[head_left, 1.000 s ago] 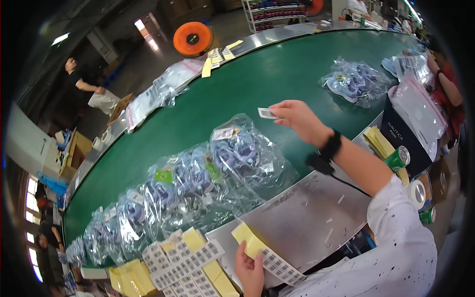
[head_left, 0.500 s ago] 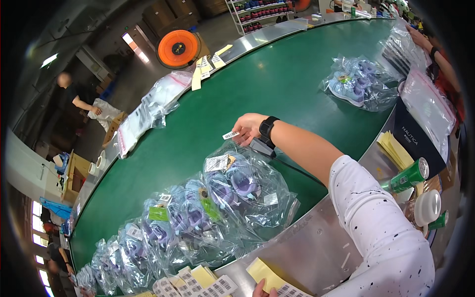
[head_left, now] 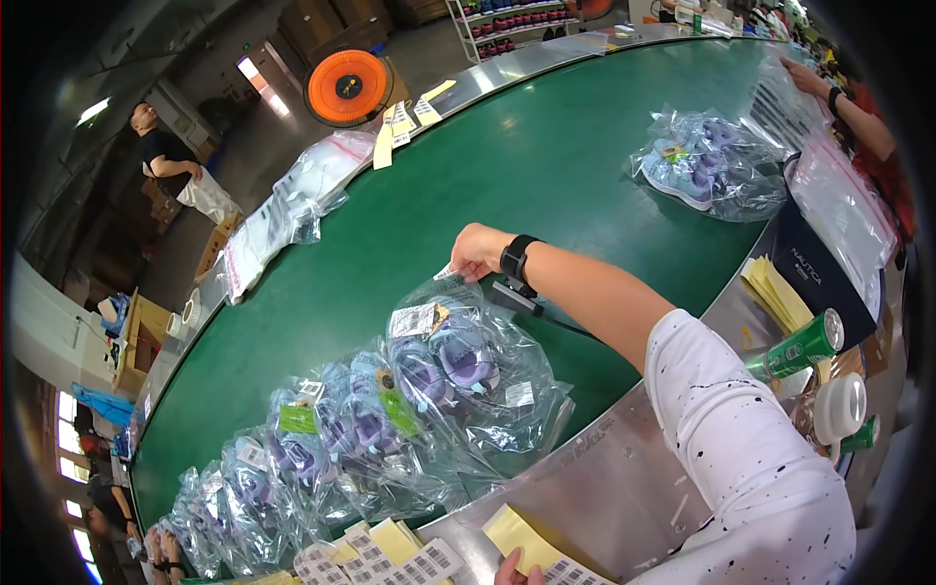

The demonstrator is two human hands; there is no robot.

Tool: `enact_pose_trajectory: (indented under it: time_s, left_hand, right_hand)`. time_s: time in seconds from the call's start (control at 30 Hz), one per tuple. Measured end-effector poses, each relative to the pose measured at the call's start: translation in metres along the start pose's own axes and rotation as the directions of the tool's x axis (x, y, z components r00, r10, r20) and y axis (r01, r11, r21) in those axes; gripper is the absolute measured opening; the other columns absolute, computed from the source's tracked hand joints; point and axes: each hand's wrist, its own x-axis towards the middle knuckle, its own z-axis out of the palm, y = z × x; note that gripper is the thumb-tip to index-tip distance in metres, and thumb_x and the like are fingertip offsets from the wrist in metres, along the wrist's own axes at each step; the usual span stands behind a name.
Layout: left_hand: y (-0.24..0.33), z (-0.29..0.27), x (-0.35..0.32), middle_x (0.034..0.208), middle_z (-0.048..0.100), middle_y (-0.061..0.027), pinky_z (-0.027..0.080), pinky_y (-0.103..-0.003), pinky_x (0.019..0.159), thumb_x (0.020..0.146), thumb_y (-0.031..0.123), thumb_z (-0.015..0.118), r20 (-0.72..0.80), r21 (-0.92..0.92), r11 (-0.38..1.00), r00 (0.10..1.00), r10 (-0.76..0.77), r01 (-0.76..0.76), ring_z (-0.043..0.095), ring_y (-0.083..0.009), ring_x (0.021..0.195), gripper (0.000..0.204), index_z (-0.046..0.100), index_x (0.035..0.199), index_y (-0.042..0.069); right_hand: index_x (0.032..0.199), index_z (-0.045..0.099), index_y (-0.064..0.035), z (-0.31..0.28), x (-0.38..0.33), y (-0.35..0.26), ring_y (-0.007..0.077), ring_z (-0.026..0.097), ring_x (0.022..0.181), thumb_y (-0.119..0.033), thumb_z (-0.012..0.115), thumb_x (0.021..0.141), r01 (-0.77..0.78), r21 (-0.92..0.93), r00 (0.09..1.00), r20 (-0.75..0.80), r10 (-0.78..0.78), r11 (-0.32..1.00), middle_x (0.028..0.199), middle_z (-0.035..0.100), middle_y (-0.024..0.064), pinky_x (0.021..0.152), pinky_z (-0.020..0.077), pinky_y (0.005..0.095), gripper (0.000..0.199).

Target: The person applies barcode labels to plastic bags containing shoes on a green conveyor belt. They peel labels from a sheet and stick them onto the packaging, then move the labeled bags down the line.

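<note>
My right hand (head_left: 475, 252), a black band on its wrist, pinches a small white barcode label (head_left: 445, 272) at the far edge of a clear plastic bag. Inside that bag (head_left: 546, 405) lies a pair of light blue and lilac shoes (head_left: 450, 356), with a white label on top. Several more bagged pairs (head_left: 356, 405) overlap in a row toward the lower left. At the bottom edge my left hand (head_left: 520, 570), mostly cut off, has its fingers closed on a label sheet with yellow backing (head_left: 519, 536).
A green conveyor belt (head_left: 409, 219) has a metal edge (head_left: 595, 487). Another bagged pair (head_left: 697, 161) sits far right, near a co-worker's hand (head_left: 804, 78) on plastic bags. A dark box (head_left: 814, 268), a green can (head_left: 804, 343) and label sheets (head_left: 409, 556) line the near side.
My right hand has moved slightly left and down, bringing the label to the bag's edge. The bagged shoes have shifted a little left. At lower left, another person's hands have appeared.
</note>
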Motion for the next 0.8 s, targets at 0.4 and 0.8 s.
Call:
enact_pose_trajectory:
  time_s: [0.4,0.8]
  left_hand:
    - [0.024,0.005,0.002,0.072,0.040,0.0032,0.035,-0.019,0.056,0.088,0.004,0.059,-0.053,-0.157,0.988,0.998,-0.017,0.008,0.038,-0.0059,0.061,0.045,0.044,0.131,-0.001]
    - [0.036,0.013,0.001,0.074,0.041,0.0016,0.035,-0.020,0.057,0.085,0.004,0.063,-0.113,-0.170,0.983,0.992,0.056,-0.075,0.038,-0.0076,0.063,0.048,0.045,0.130,0.000]
  right_hand:
    - [0.088,0.065,0.0000,-0.156,-0.088,0.019,0.0333,0.062,0.085,-0.003,0.059,0.070,0.008,-0.895,0.652,-0.334,-0.681,0.447,0.088,0.061,0.0219,0.072,0.0522,0.0431,0.020]
    - [0.087,0.061,-0.0011,-0.280,-0.184,0.077,0.0375,0.060,0.087,-0.001,0.054,0.070,-0.344,-0.892,0.602,-0.450,-0.660,0.294,0.087,0.062,0.0219,0.074,0.0490,0.0454,0.019]
